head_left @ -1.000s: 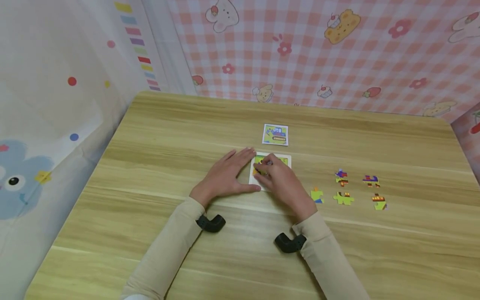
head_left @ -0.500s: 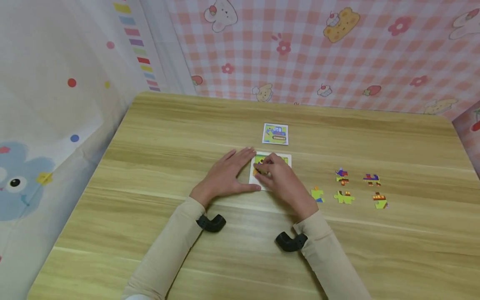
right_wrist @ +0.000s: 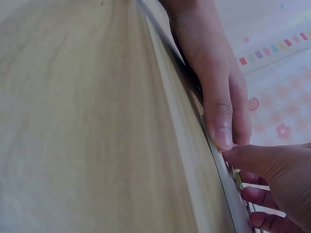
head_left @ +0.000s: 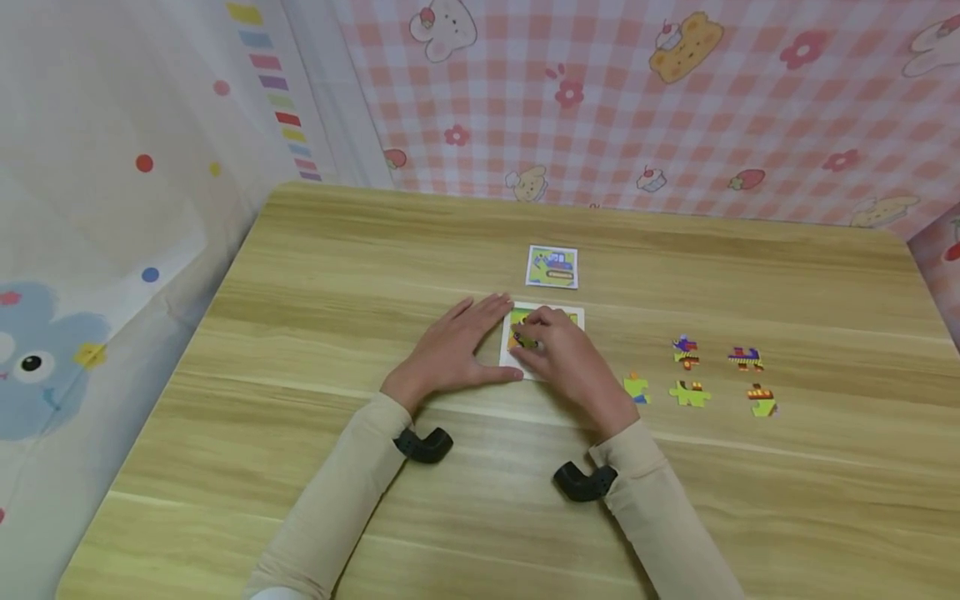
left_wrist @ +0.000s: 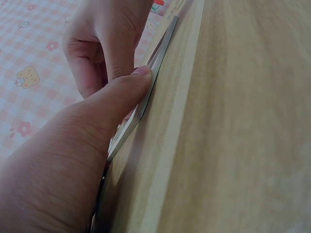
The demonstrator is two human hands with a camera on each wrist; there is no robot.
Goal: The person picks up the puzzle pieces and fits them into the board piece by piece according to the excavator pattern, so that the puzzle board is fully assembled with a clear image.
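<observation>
A white-rimmed puzzle tray (head_left: 510,362) lies on the table between both hands. My left hand (head_left: 453,346) rests along its left edge with the fingers extended, and the thumb (left_wrist: 131,82) lies at the near edge. Over the tray, my right hand (head_left: 558,354) pinches a small green and dark puzzle piece (head_left: 528,342) between thumb and fingers. That hand hides much of the tray's right half. Green and yellow picture parts show around the fingertips. In the right wrist view, the thumbs of both hands meet near the tray's rim (right_wrist: 223,172).
Several loose puzzle pieces lie to the right, among them a purple and red one (head_left: 746,359) and a green one (head_left: 689,394). Behind the tray is a picture card (head_left: 552,267) of a blue digger. A pink checked cloth (head_left: 600,108) hangs at the table's back edge.
The right hand's fingertips have shifted slightly over the tray, and more of the pinched piece shows. My left hand has stayed in place at the tray's edge.
</observation>
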